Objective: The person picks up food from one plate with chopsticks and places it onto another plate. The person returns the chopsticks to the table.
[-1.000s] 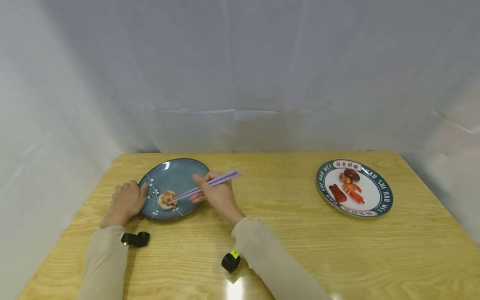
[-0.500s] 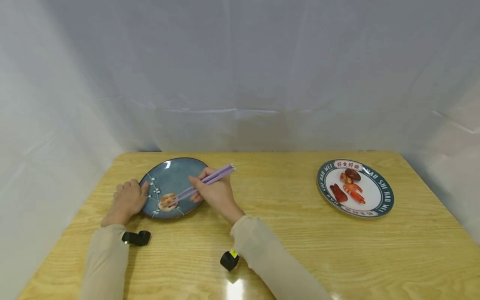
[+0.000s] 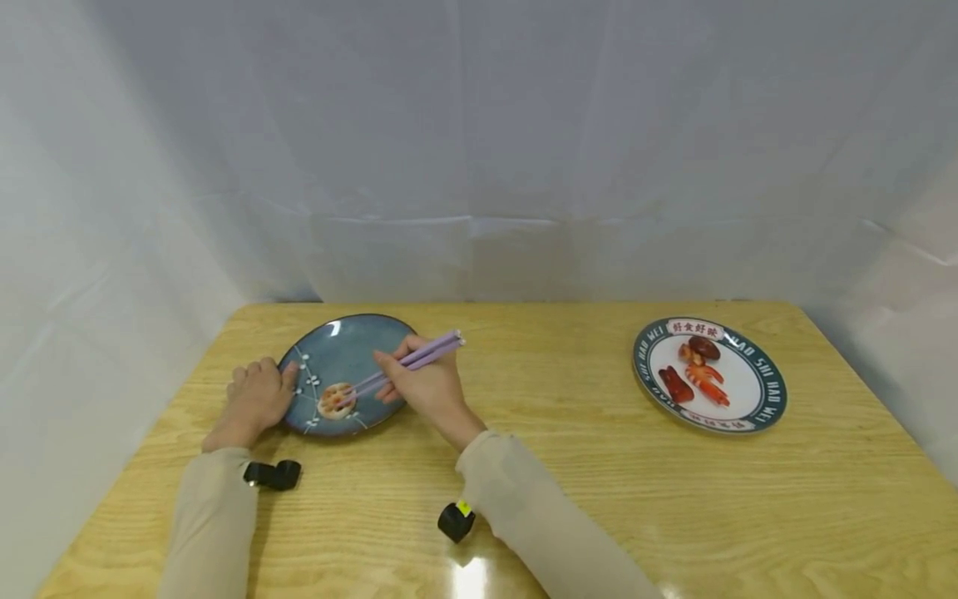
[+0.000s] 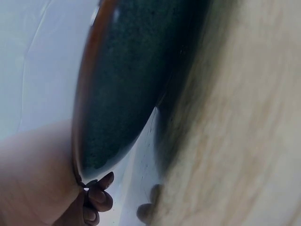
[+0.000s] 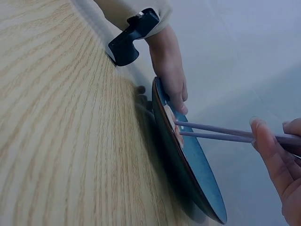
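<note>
In the head view my left hand [image 3: 258, 401] grips the left rim of a blue-grey plate [image 3: 340, 353] with a white blossom pattern. The thumb lies over the rim; the left wrist view has curled fingers [image 4: 99, 197] beneath it. A pair of lilac chopsticks [image 3: 432, 350] is held in my right hand [image 3: 432, 389]. Their tips touch a round, holed slice that looks like lotus root [image 3: 333, 403], lying on the plate's near part. From the right wrist view, the chopstick tips stand slightly apart against the slice [image 5: 171, 117].
At the table's right stands a white plate with a green lettered rim [image 3: 771, 391]. It bears a mushroom-like piece [image 3: 703, 349], an orange-red shrimp-like piece [image 3: 707, 385] and a dark red piece [image 3: 676, 386]. Pale sheeting [image 3: 479, 166] hangs behind the wooden table [image 3: 569, 499].
The chopsticks' rear ends have shifted left and slightly up with my right hand. The slice's tilt has altered slightly under the tips. My left hand keeps its hold on the plate.
</note>
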A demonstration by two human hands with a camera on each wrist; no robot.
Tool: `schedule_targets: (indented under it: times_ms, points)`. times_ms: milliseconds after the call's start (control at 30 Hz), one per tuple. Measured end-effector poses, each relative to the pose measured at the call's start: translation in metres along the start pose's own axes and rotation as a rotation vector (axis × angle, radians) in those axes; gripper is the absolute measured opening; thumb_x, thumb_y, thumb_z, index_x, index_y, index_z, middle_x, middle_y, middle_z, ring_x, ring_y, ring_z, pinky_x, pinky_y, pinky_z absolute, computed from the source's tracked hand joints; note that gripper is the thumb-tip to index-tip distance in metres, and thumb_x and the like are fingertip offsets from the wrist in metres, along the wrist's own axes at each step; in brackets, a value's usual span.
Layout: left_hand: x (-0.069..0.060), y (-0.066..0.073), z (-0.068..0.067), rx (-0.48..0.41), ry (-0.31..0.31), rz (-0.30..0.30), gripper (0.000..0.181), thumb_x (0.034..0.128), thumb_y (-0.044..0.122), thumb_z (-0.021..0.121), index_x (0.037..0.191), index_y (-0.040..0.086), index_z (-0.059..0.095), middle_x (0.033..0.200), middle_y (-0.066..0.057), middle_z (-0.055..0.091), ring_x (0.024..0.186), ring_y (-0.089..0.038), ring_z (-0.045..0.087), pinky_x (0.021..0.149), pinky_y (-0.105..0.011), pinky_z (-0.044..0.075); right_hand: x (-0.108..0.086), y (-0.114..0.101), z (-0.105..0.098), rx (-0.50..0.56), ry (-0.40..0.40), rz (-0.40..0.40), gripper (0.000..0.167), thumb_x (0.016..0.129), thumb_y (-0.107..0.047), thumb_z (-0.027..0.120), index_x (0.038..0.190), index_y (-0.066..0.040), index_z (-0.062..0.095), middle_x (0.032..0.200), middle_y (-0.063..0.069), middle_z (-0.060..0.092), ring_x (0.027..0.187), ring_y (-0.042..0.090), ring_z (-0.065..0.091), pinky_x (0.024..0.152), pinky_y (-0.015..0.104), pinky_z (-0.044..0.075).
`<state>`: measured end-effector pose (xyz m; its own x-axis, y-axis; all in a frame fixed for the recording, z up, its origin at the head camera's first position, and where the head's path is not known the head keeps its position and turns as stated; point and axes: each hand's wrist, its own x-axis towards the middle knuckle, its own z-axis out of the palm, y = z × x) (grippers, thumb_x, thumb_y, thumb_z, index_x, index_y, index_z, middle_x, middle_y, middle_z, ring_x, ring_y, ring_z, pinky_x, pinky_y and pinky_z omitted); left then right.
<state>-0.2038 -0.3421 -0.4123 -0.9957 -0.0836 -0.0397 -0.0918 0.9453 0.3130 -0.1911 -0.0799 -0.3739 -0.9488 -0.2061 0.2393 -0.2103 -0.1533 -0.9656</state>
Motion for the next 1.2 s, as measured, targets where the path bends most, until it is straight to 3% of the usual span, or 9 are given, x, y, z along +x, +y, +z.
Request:
schedule_targets:
  times_ms: [367, 733, 967, 1200]
  points:
    - [-0.001, 0.000, 0.003, -0.003, 0.029, 0.001, 0.058, 0.1052, 0.034, 0.021, 0.109, -0.021, 0.040, 0.106, -0.042, 0.043, 0.099, -0.053, 0.036, 0.081, -0.061, 0.030, -0.003, 0.000, -0.003, 0.014, 0.015, 0.002, 0.023, 0.087, -0.007, 0.072, 0.072, 0.003, 0.057, 0.063, 0.020, 0.065, 0.046, 0.018, 0.063, 0.048, 0.037, 0.053]
    - [0.000, 0.001, 0.001, -0.001, 0.029, 0.002, 0.060, 0.1055, 0.036, 0.021, 0.110, -0.021, 0.039, 0.107, -0.043, 0.042, 0.099, -0.054, 0.036, 0.080, -0.060, 0.030, -0.003, 0.002, -0.007, 0.041, 0.037, -0.005, 0.023, 0.086, -0.005, 0.072, 0.072, 0.005, 0.057, 0.062, 0.019, 0.064, 0.049, 0.023, 0.065, 0.049, 0.037, 0.053]
    - [0.000, 0.001, 0.000, -0.005, 0.025, 0.004, 0.060, 0.1053, 0.035, 0.021, 0.110, -0.021, 0.039, 0.107, -0.043, 0.042, 0.099, -0.054, 0.036, 0.081, -0.061, 0.030, -0.013, -0.031, -0.010, 0.057, 0.050, 0.031, 0.020, 0.087, 0.002, 0.068, 0.073, 0.009, 0.055, 0.067, 0.031, 0.062, 0.052, 0.030, 0.066, 0.051, 0.037, 0.054]
    - [0.000, 0.000, -0.001, -0.003, 0.014, 0.000, 0.060, 0.1051, 0.036, 0.021, 0.111, -0.021, 0.039, 0.108, -0.042, 0.041, 0.099, -0.053, 0.035, 0.083, -0.061, 0.029, -0.013, -0.030, -0.013, 0.064, 0.044, 0.032, 0.020, 0.087, 0.001, 0.068, 0.074, 0.009, 0.056, 0.069, 0.033, 0.062, 0.053, 0.029, 0.067, 0.052, 0.039, 0.054]
